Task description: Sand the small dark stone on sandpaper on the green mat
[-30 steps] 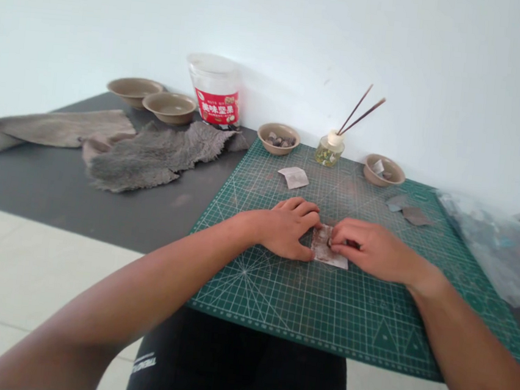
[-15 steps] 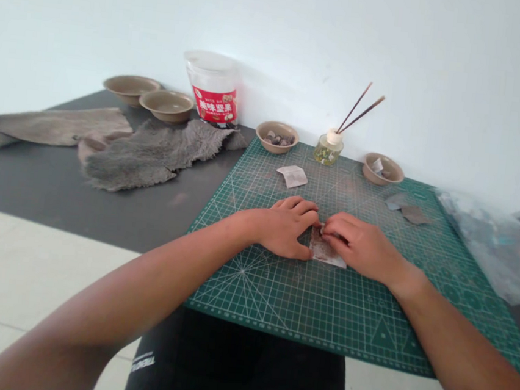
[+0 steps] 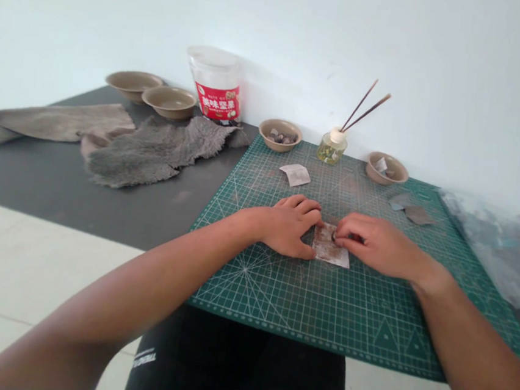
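Note:
A small whitish square sheet (image 3: pixel 330 254), smeared with brown dust and looking like sandpaper, lies flat on the green cutting mat (image 3: pixel 278 295). My left hand (image 3: pixel 291 225) rests palm down with fingers spread, its thumb and index fingertip pressing the sheet's left edge. At the sheet's upper right, my right hand (image 3: pixel 370 242) pinches a small dark piece against the dusty surface. Most of that piece is covered by the fingers, so its kind does not show. Beyond the hands lies a creased pale sheet (image 3: pixel 295 175).
Behind the mat stand a bowl of dark lumps (image 3: pixel 278 146), a reed diffuser bottle (image 3: pixel 332 147) and another small bowl (image 3: pixel 385 177). Grey-brown scraps (image 3: pixel 418 215) and a clear plastic bag (image 3: pixel 480 241) lie right. Leftward are ragged grey cloths (image 3: pixel 144 153), two bowls (image 3: pixel 169 111) and a plastic tub (image 3: pixel 218 99).
My right hand has slid to the right across the sheet with the small dark piece, uncovering more of the brown smear. My left hand stays in place on the sheet's edge.

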